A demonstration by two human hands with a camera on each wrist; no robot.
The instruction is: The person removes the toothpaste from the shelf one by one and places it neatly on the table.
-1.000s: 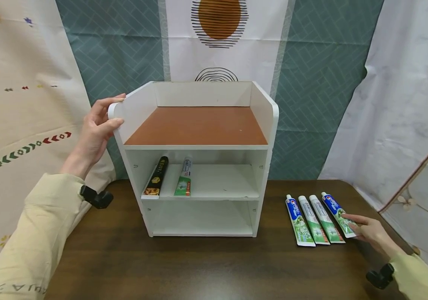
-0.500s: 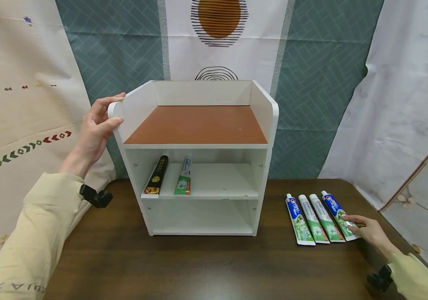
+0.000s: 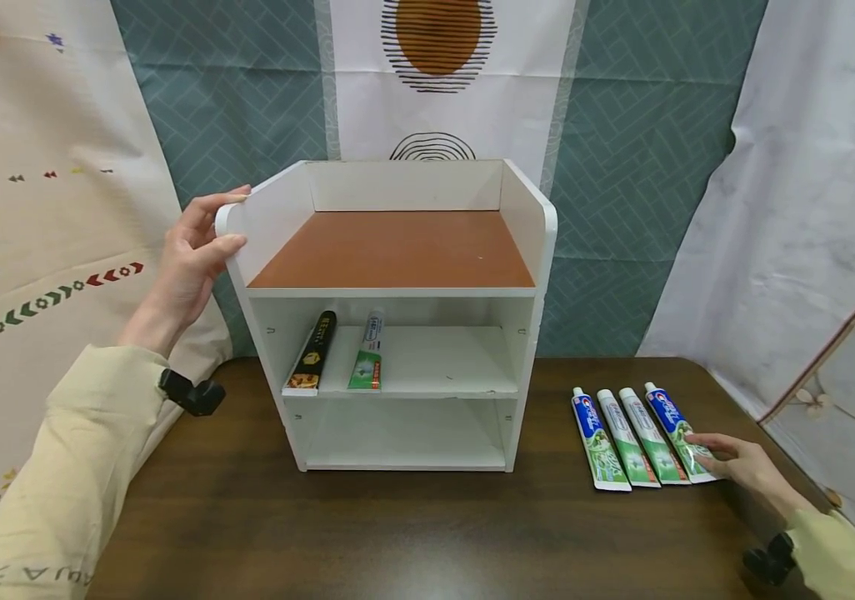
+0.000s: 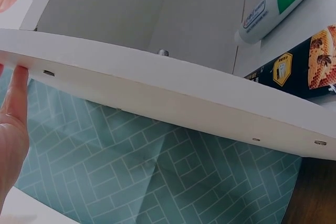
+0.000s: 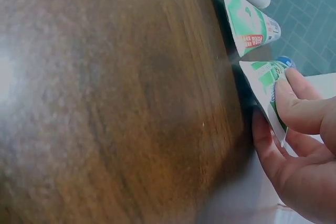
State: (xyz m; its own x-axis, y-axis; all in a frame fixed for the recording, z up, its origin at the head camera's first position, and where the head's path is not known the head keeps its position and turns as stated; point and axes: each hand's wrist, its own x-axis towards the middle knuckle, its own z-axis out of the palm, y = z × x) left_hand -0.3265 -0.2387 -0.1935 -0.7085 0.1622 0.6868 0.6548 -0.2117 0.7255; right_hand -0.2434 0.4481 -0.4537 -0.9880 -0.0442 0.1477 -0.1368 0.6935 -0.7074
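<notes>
A white shelf unit stands on the dark wooden table. My left hand grips the upper front corner of its left side panel, thumb on the front edge. To the right, my right hand pinches the lower end of a blue-and-green toothpaste tube; the right wrist view shows the thumb on top of this tube and fingers along its side. Beside it lie two white-and-green tubes and another blue-and-green tube, all in a row.
On the middle shelf lie a black toothpaste tube and a white-and-green tube. The top shelf has a brown board. Patterned cloths hang behind and at both sides of the table.
My right hand has shifted the rightmost tube's lower end slightly toward the front right. The left hand keeps its hold on the shelf unit, and the other tubes have not moved.
</notes>
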